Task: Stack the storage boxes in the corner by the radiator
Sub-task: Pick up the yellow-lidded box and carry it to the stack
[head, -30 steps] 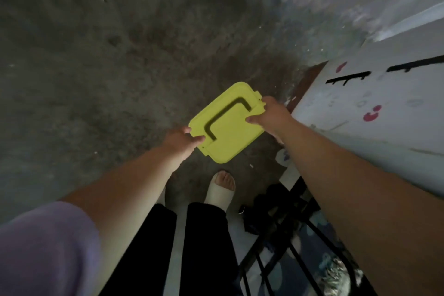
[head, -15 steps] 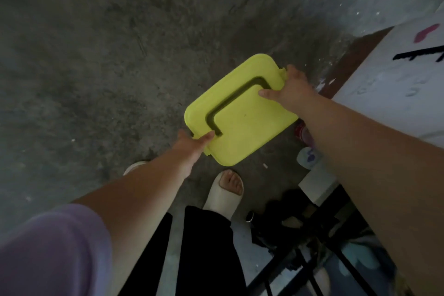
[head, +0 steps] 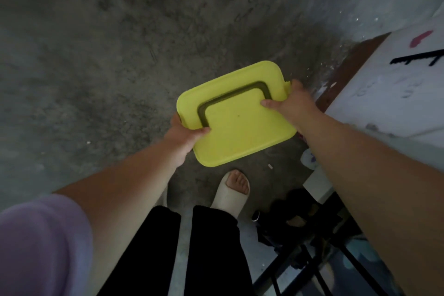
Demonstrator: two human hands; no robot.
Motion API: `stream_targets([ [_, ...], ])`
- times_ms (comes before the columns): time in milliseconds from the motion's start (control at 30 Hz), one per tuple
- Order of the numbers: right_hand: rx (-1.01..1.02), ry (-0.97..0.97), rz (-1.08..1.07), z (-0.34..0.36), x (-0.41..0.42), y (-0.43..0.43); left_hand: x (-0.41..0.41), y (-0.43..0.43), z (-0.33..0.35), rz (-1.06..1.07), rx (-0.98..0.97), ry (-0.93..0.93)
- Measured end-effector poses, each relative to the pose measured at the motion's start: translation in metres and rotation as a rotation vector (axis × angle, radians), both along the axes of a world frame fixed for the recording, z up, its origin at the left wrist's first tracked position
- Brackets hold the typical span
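Both hands grip a yellow box (head: 236,125) above the floor (head: 96,55). Left hand (head: 185,136) clasps its near-left corner; right hand (head: 292,104) clasps its far-right edge

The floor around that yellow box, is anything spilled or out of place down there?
Pale flecks lie scattered over the concrete floor beside the white surface, like debris or paint chips. The yellow box itself looks intact, gripped by the left hand and right hand.
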State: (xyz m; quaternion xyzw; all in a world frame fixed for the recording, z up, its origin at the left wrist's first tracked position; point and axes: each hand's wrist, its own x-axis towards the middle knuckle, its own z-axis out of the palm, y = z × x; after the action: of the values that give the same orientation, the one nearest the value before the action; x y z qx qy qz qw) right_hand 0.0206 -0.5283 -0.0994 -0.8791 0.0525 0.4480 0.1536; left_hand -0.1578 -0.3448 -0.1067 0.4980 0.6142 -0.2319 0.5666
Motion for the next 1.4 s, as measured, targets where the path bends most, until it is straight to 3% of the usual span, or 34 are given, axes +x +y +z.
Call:
stream_targets([
  [267, 0.046, -0.054, -0.092, 0.092, -0.021, 0.039, 0.007, 0.067, 0.091, -0.159, 0.145, -0.079],
  [700, 0.135, -0.127, -0.170, 0.308, -0.055, 0.143, 0.004, 0.188, 0.313, -0.260, 0.358, -0.227],
  [1100, 0.305, -0.235, -0.070, 0.525, -0.067, 0.284, -0.045, 0.317, 0.524, -0.195, 0.480, -0.255],
  [1400, 0.442, -0.249, 0.192, 0.624, -0.085, 0.375, -0.106, 0.374, 0.631, 0.102, 0.602, -0.212],
])
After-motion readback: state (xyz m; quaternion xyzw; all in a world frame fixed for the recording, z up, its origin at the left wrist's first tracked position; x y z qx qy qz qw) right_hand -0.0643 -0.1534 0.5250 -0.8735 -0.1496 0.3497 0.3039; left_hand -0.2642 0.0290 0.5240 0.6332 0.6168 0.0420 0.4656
